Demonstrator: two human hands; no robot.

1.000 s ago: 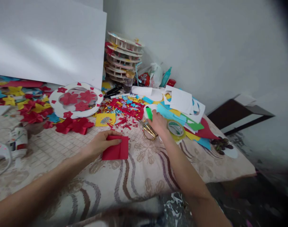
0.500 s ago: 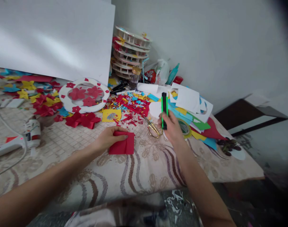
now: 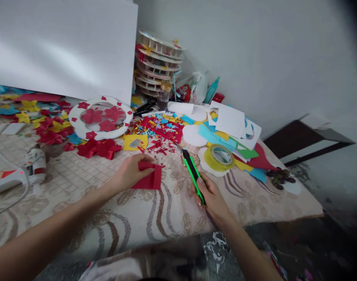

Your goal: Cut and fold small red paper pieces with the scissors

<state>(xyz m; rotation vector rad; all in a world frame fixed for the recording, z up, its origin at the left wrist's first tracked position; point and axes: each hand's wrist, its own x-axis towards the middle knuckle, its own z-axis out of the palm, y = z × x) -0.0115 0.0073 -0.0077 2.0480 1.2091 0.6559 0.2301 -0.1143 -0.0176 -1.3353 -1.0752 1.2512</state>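
My left hand lies flat with the fingers pressed down on a folded red paper, which rests on the patterned cloth of the table not far from its near edge, about the middle of it. My right hand is closed around a green and black utility knife, gripping the handle low down; the knife slants up and to the left, so that its tip points toward the far side of the table and ends just to the right of the red paper without touching it. Just beyond the knife tip I can see the gold handles of a pair of scissors, partly hidden by the knife. To the right of these sits a roll of yellow tape on a white paper disc. Farther back, toward the far right corner, lies a loose pile of white, blue and green paper sheets, and in the middle of the far side a heap of small red, blue and yellow scraps. To the left of those is a white ring stuck with red paper flowers, with more red flowers in front of it. A glue gun lies by the left edge. A stack of round trays stands against the wall at the back.
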